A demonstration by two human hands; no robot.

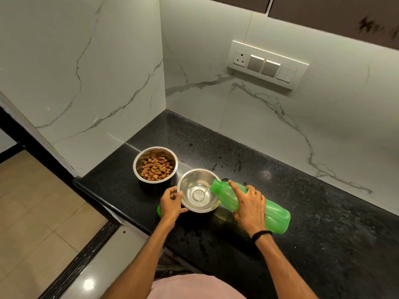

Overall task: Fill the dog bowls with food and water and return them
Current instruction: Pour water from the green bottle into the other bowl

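water bowl (197,192) at 6 o'clock on counter (302,212), tipped toward bottle | left hand (171,205) clamps its rim steady | right hand (248,203) wraps green bottle (259,207), neck over rim, pouring | kibble bowl (155,164) at 10 o'clock, filled, kept clear

The black speckled stone counter (280,190) lies bare to the right and toward the back corner, giving a hand wide room along the white marble-veined wall (269,126). Near the front left edge the way is crowded: the steel bowl of brown kibble (155,164) stands just beside the tilted steel bowl holding water (198,190). The left hand (171,203) grips that bowl's rim while the right hand (249,205) holds the tipped green plastic bottle (254,205) over it, blocking approach from the right.
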